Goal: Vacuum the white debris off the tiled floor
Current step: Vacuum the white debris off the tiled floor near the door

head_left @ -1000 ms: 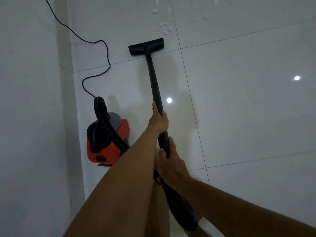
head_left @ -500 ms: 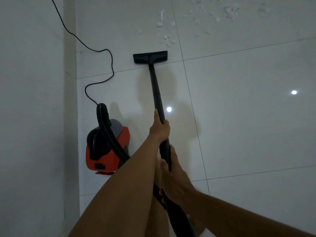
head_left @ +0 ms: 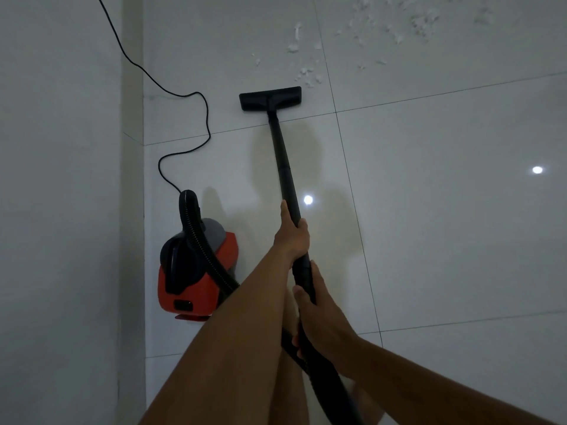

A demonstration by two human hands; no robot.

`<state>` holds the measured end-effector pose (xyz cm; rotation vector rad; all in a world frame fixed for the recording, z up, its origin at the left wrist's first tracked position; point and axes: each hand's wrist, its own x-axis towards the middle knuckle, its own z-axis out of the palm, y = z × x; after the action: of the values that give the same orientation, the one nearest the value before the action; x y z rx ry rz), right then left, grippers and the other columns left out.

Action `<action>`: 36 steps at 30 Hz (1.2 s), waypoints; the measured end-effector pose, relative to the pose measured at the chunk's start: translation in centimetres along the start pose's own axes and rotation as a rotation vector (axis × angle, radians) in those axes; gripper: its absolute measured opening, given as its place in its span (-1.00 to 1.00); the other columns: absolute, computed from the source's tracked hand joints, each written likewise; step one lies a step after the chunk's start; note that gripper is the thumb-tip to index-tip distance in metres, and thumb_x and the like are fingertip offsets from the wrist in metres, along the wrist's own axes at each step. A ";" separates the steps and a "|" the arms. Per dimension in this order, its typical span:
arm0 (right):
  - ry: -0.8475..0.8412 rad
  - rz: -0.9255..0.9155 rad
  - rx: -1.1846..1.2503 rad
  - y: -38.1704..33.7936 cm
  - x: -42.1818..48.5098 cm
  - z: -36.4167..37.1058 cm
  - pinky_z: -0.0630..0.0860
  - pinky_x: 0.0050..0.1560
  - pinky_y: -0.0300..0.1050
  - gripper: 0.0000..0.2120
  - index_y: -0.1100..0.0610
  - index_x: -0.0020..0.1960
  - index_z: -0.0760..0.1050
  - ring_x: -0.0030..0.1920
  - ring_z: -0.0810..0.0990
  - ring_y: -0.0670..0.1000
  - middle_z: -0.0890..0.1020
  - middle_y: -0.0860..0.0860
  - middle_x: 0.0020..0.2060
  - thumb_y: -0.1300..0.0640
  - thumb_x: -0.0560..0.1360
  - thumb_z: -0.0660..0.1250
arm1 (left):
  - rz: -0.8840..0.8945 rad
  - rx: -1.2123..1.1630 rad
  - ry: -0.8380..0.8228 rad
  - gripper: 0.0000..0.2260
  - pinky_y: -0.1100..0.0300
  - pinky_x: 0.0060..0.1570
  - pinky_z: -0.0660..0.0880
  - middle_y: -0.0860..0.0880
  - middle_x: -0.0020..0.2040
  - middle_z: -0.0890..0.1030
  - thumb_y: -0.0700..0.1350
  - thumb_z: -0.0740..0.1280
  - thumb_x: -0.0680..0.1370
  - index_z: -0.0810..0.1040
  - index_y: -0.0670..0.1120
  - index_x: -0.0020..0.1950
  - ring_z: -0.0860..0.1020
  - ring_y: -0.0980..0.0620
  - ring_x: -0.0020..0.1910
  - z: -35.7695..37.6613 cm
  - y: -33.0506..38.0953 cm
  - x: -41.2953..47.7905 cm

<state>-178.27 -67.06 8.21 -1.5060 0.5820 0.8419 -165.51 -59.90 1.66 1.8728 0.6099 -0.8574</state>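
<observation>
Both my hands hold the black vacuum wand. My left hand grips it higher up the tube, and my right hand grips it lower, near the hose. The wand's flat black floor head rests on the glossy white tiled floor, just short of the nearest white debris. More white flakes lie scattered across the far tiles at the top right.
The red and black vacuum canister stands at my left, close to the white wall. Its ribbed hose arcs behind my left forearm. A black power cord snakes along the floor by the wall.
The view has tilted up, showing more debris at the top. The floor head sits lower in the frame, still just before the nearest flakes. Both hands keep their grip.
</observation>
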 end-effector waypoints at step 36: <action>-0.027 0.046 -0.040 -4.9 5.7 1.7 0.54 -0.46 -0.16 -0.45 -0.40 0.57 -0.13 -0.51 0.55 -0.04 0.60 0.18 -0.22 -0.10 0.71 0.08 | -0.005 0.040 0.036 -0.41 0.09 0.06 0.42 -0.13 0.50 0.35 -0.03 0.04 0.73 -0.27 0.14 0.62 0.45 -0.02 0.00 -4.7 4.0 5.8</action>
<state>-171.27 -64.10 6.82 -1.5205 0.5847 0.9129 -157.56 -57.02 0.80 1.9270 0.6242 -0.8465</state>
